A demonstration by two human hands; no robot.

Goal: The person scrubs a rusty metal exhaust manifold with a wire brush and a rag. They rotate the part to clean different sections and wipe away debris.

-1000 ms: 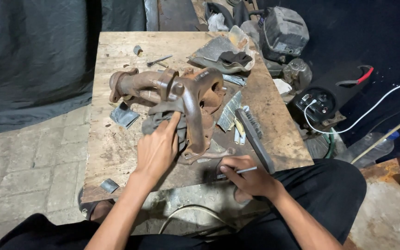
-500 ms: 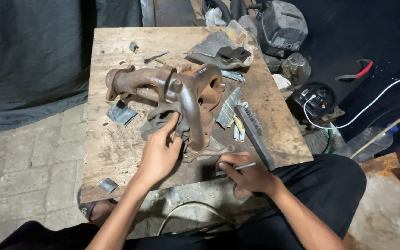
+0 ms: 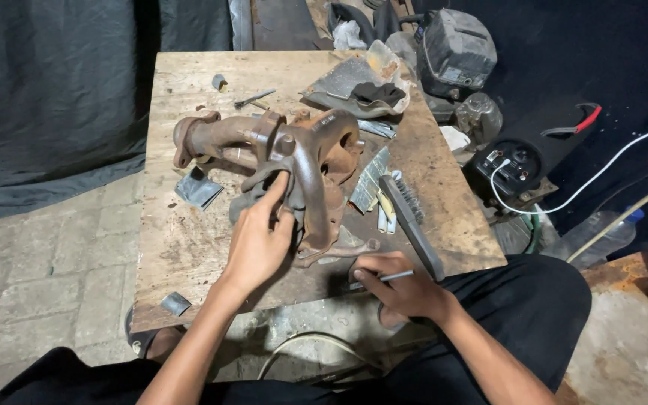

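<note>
Wooden board table (image 3: 189,255) is seen from above, scuffed and stained, with grey tarp (image 3: 46,97) hung at left and brick floor at near left

Rusty exhaust manifold (image 3: 301,161) is laid at mid-table, its branch pipe run out to the left and ended in a flange at far left, its curved pipe run toward the near edge

Dark box-shaped unit (image 3: 455,52) is set off the table at far right; round black gauge-like part (image 3: 515,165) with white cable (image 3: 601,172) plugged in is placed right of the table, red-handled pliers (image 3: 579,124) beyond it

Wire brush (image 3: 412,225) is laid just right of the manifold, angled toward the near right edge; crumpled grey sheet with black rag (image 3: 373,91) is placed at the far side

Left hand (image 3: 260,244) is rested on the manifold's near curved pipe, fingers (image 3: 275,195) spread and pressed against the casting, thumb side toward the pipe; grip is loose, not wrapped fully round

Right hand (image 3: 403,289) is closed on a thin metal rod (image 3: 391,277) at the near edge, pinched between thumb and fingers, tip pointed right

Small folded grey patch (image 3: 198,187) is laid left of the manifold; another small scrap (image 3: 175,303) sits at near left corner; small bolt (image 3: 255,97) lies at far side
</note>
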